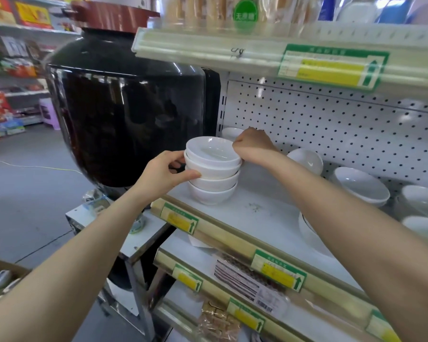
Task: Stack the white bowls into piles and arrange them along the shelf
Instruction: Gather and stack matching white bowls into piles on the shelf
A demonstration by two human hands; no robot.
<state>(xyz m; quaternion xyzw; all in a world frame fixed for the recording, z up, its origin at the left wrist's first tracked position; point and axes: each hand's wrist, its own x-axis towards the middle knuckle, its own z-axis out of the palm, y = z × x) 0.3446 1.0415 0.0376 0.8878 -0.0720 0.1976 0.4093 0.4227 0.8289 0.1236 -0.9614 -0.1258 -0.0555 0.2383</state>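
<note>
A pile of several white bowls (213,169) stands near the left end of the white shelf (257,213). My left hand (166,172) grips the pile's left side, thumb on the middle bowls. My right hand (253,144) curls around the pile's back right, touching the upper bowls. Another white bowl (230,132) sits behind, at the shelf's back corner, partly hidden by my right hand. Loose bowls lie to the right: one tipped over (307,160), one upright (361,186), more at the right edge (423,201).
A big glossy black jar (129,107) with a red-brown lid stands left of the shelf on a metal stand (134,245). A pegboard (331,124) backs the shelf. The upper shelf edge (257,50) overhangs. Packaged goods (247,277) lie on the lower shelves.
</note>
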